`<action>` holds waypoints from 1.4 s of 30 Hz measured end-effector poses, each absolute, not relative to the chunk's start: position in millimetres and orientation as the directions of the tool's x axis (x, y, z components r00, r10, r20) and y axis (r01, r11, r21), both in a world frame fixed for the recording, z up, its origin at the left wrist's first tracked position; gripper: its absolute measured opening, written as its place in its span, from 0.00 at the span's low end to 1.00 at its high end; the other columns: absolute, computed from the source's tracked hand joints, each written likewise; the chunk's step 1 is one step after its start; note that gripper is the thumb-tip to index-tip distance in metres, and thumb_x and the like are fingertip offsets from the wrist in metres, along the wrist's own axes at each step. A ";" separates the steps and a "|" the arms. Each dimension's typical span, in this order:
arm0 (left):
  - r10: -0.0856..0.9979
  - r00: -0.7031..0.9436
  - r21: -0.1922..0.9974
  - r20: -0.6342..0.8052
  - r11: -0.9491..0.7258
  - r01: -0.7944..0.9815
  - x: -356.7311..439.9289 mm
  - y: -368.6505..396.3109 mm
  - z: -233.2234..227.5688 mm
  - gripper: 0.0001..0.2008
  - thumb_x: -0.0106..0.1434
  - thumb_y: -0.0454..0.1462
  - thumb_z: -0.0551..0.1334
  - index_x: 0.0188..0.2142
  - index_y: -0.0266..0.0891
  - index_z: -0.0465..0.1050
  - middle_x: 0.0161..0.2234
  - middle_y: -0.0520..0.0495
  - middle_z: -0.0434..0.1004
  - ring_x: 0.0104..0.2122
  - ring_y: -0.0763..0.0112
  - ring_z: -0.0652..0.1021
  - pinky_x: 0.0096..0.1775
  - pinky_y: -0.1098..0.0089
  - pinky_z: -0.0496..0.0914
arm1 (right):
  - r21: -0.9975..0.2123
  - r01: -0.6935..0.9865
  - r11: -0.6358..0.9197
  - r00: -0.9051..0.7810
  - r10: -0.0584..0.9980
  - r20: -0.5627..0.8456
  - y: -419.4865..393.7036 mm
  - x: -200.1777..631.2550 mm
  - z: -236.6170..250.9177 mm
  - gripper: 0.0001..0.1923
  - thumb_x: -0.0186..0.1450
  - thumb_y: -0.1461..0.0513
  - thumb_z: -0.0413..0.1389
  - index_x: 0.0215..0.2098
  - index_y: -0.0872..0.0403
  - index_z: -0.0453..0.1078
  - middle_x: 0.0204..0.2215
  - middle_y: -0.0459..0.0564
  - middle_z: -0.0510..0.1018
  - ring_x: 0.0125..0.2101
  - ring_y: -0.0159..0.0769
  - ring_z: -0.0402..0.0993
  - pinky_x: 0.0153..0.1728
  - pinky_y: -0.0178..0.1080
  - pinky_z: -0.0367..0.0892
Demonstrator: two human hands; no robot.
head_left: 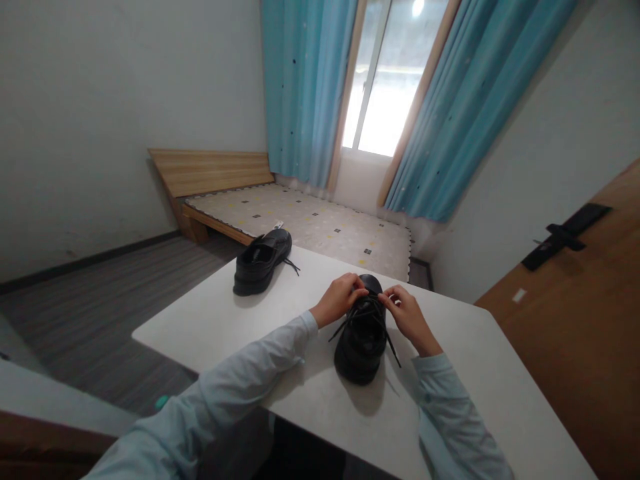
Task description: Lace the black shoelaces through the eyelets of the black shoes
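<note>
A black lace-up shoe (361, 343) stands on the white table (465, 393) right in front of me, toe pointing away. My left hand (340, 298) pinches its black laces (367, 313) on the left side of the tongue. My right hand (407, 315) grips the laces on the right side. Loose lace ends trail down over both sides of the shoe. A second black shoe (261, 261) rests on the table's far left part, apart from both hands, one lace end lying beside it.
Beyond the table is a wooden bed (300, 220) with a patterned mattress, under a window with blue curtains (310, 87). A brown wooden door (585, 313) with a black handle stands at the right. Grey floor (100, 307) lies to the left.
</note>
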State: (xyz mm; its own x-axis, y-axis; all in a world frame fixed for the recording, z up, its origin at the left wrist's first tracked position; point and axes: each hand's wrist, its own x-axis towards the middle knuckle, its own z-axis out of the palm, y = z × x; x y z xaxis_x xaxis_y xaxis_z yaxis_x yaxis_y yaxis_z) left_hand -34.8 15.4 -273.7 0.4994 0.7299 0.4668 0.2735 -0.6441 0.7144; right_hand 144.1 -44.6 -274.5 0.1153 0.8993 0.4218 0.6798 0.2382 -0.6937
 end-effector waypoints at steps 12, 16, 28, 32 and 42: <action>0.839 0.485 0.907 0.248 -0.376 0.187 -35.7 16.2 -278.5 0.06 0.62 0.37 0.55 0.30 0.37 0.63 0.22 0.55 0.68 0.20 0.78 0.68 0.24 0.76 0.63 | -0.831 0.536 0.151 0.188 0.938 0.292 -45.0 151.5 -278.9 0.19 0.55 0.46 0.56 0.23 0.53 0.64 0.14 0.42 0.65 0.16 0.29 0.59 0.16 0.32 0.54; 0.838 0.519 0.976 0.169 -0.217 0.033 -31.6 19.8 -284.2 0.06 0.62 0.37 0.54 0.30 0.37 0.59 0.20 0.57 0.66 0.15 0.82 0.63 0.18 0.79 0.58 | -0.922 0.375 0.097 0.207 0.961 0.185 -47.7 146.7 -275.3 0.20 0.52 0.46 0.58 0.23 0.53 0.64 0.11 0.39 0.62 0.13 0.26 0.55 0.13 0.30 0.49; 0.765 0.580 0.865 0.281 -0.464 0.193 -36.6 17.1 -271.3 0.09 0.57 0.40 0.61 0.33 0.36 0.70 0.25 0.52 0.72 0.24 0.77 0.71 0.25 0.77 0.65 | -0.995 0.093 0.044 0.169 0.984 0.059 -55.6 128.2 -263.7 0.18 0.51 0.51 0.63 0.29 0.52 0.62 0.21 0.39 0.68 0.12 0.20 0.52 0.13 0.27 0.43; 0.779 0.557 0.828 0.289 -0.495 0.263 -33.4 17.5 -271.1 0.09 0.55 0.41 0.63 0.31 0.36 0.70 0.25 0.53 0.72 0.26 0.75 0.72 0.27 0.76 0.65 | -0.992 0.104 0.078 0.213 0.972 0.098 -52.8 125.7 -266.0 0.18 0.48 0.54 0.64 0.31 0.52 0.63 0.21 0.38 0.68 0.12 0.20 0.51 0.12 0.28 0.43; 0.808 0.516 0.767 0.285 -0.515 0.382 -30.0 12.8 -270.7 0.05 0.61 0.38 0.58 0.31 0.37 0.67 0.29 0.49 0.73 0.32 0.68 0.73 0.36 0.70 0.65 | -0.944 0.267 0.196 0.208 0.944 0.255 -50.4 129.5 -265.2 0.16 0.51 0.57 0.63 0.35 0.52 0.67 0.20 0.39 0.66 0.16 0.26 0.61 0.14 0.30 0.53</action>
State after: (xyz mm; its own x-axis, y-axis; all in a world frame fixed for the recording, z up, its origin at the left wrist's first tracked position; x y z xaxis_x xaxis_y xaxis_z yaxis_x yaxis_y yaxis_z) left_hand -30.0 12.8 -270.7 0.5161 0.8076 0.2854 0.3820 -0.5153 0.7672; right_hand 129.5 -50.4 -265.2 0.2083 0.9442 0.2552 0.2669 0.1962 -0.9435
